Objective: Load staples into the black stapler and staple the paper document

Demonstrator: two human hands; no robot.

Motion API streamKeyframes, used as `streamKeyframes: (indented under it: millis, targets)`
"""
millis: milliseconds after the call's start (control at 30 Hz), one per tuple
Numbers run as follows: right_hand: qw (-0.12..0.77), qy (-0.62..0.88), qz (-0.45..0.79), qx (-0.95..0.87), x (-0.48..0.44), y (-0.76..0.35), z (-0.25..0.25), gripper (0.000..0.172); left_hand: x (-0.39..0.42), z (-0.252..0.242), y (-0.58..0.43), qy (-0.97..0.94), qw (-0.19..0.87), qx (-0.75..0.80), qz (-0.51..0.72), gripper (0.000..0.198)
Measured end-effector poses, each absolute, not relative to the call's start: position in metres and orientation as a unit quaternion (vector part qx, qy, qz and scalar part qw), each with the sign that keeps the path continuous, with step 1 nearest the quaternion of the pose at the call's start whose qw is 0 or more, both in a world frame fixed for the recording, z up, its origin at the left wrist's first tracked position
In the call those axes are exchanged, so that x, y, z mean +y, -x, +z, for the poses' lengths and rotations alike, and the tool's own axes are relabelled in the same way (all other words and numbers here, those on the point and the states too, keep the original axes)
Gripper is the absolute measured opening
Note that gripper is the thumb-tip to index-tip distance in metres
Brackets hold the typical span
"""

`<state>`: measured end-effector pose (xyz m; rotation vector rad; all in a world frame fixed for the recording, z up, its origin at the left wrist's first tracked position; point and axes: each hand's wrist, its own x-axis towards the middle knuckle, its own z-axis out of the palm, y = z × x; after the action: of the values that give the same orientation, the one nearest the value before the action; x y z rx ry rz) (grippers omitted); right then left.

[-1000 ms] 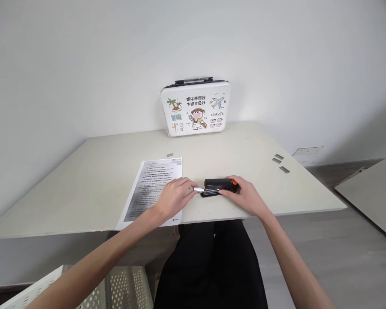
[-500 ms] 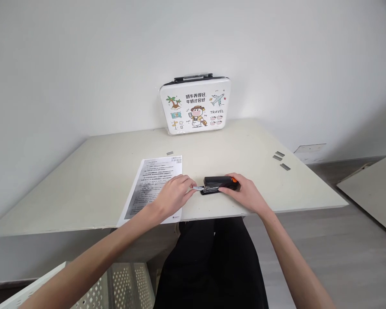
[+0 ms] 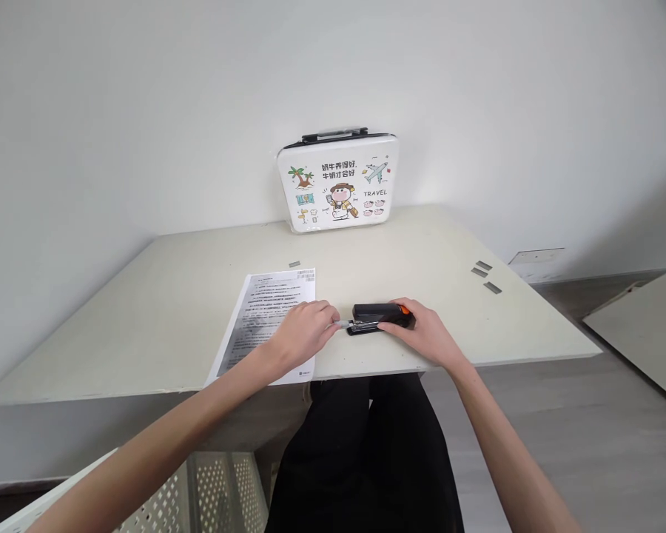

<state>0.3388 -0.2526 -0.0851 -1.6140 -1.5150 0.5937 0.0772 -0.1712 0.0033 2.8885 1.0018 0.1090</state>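
Observation:
A black stapler (image 3: 374,317) with an orange rear end lies near the front edge of the pale table (image 3: 172,318). My right hand (image 3: 425,337) rests on its rear, fingers closed round the body. My left hand (image 3: 305,333) pinches a small silvery strip of staples (image 3: 345,323) at the stapler's front end. A printed sheet of paper (image 3: 266,318) lies under my left hand and wrist.
A white cartoon-printed case (image 3: 338,185) with a black handle stands against the wall at the back. Loose staple strips lie at the right (image 3: 484,275) and one behind the paper (image 3: 294,263). A perforated white crate (image 3: 200,496) sits below the table.
The silvery strip between my left fingers has slid further into the stapler's front, so less of it shows. Both hands have stayed almost in place.

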Motion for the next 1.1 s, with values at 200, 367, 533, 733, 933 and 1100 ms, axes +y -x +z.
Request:
streamKeyframes:
  millis: [200, 367, 533, 733, 933, 1100]
  targets:
    - [0.413, 0.641, 0.237, -0.602, -0.251, -0.340, -0.090, 0.044, -0.170, 0.008, -0.088, -0.944, 0.023, 0.328, 0.005, 0.019]
    - [0.410, 0.644, 0.239, -0.600, -0.253, -0.338, -0.086, 0.044, -0.164, 0.000, -0.083, -0.936, 0.079, 0.343, 0.021, 0.023]
    - [0.431, 0.630, 0.250, -0.595, -0.255, -0.338, -0.080, 0.040, -0.145, -0.013, -0.059, -0.930, 0.196, 0.307, 0.057, 0.027]
    - [0.433, 0.615, 0.270, -0.601, -0.256, -0.342, -0.080, 0.040, -0.121, -0.029, -0.054, -0.927, 0.297, 0.198, 0.114, 0.028]
    - [0.423, 0.610, 0.265, -0.616, -0.255, -0.343, -0.079, 0.043, -0.107, -0.046, -0.079, -0.947, 0.258, 0.138, 0.129, 0.036]
    - [0.421, 0.611, 0.254, -0.621, -0.255, -0.344, -0.080, 0.043, -0.098, -0.062, -0.095, -0.962, 0.187, 0.111, 0.167, 0.045]
